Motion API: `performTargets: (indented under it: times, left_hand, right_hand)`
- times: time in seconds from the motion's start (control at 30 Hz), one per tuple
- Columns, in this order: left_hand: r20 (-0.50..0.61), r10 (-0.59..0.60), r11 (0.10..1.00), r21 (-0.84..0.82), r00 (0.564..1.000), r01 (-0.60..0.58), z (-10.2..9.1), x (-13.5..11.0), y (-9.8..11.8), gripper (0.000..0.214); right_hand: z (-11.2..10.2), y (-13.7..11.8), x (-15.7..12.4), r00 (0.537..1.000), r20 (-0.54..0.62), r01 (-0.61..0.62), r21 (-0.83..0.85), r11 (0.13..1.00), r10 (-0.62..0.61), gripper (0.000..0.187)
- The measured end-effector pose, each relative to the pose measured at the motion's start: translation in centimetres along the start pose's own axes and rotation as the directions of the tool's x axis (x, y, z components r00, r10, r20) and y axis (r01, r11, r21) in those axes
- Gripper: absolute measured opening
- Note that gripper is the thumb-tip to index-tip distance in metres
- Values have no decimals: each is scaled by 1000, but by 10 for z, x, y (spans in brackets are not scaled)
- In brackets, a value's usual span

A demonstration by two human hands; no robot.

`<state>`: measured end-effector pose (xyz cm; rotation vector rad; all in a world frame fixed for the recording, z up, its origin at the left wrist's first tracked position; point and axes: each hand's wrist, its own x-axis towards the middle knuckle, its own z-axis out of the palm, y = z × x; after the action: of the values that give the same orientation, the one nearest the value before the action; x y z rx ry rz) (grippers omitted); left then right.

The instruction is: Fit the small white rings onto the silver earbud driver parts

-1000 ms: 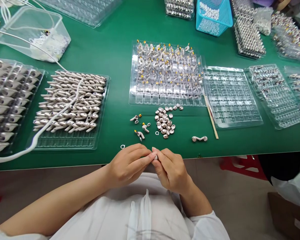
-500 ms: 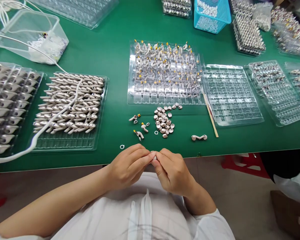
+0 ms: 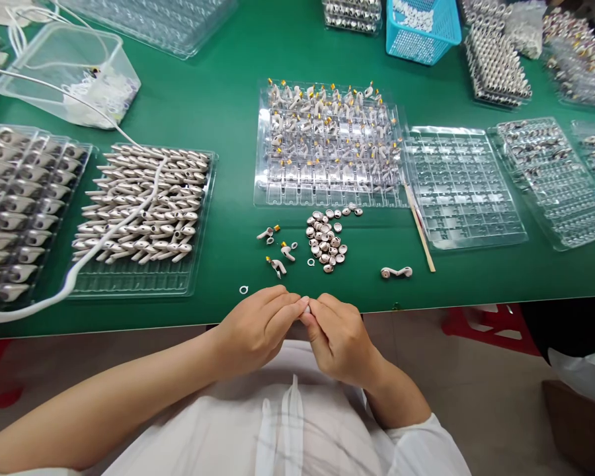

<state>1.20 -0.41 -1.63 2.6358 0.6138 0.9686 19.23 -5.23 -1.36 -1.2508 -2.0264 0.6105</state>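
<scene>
My left hand [image 3: 258, 328] and my right hand [image 3: 341, 338] meet at the table's front edge, fingertips together. Both are closed on a small pale piece [image 3: 307, 309], mostly covered by the fingers; its kind cannot be made out. Just beyond lie several curved earphone-like shells [image 3: 277, 266] with gold tabs. To their right is a loose cluster of small round metallic caps [image 3: 324, 241]. A thin white ring [image 3: 244, 289] rests near my left hand, and another white ring [image 3: 311, 262] lies by the caps. A joined pale part [image 3: 396, 272] sits farther right.
A clear tray [image 3: 260, 188] of gold-tabbed shells stands ahead, with a wooden stick [image 3: 420, 231] beside another clear tray [image 3: 469, 241]. At left, a white cable [image 3: 114, 235] crosses a tray of silvery shells [image 3: 143, 192]. Behind are a plastic box [image 3: 24, 82] and blue basket [image 3: 416, 47].
Both hands stay pressed together around the small piece, with only slight finger movement. The whole view has shifted a little; the parts on the table lie as before.
</scene>
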Motion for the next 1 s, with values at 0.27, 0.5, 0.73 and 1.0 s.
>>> performTargets:
  times: [0.27, 0.5, 0.73, 1.0]
  left_hand:
    - [49, 7, 995, 95, 999, -11, -2, 3, 2, 34]
    - [74, 16, 995, 101, 997, -24, -2, 1, -3, 31]
    - [101, 26, 991, 127, 995, -38, -3, 2, -7, 28]
    - [143, 23, 990, 134, 989, -43, -1, 0, -9, 20]
  right_hand:
    - [6, -3, 3, 997, -76, 1, 24, 1000, 0, 20]
    - [15, -1, 3, 996, -85, 19, 4, 1000, -18, 20]
    - [18, 2, 3, 996, -80, 33, -32, 999, -36, 16]
    - [19, 5, 4, 997, -51, 57, -60, 997, -60, 19]
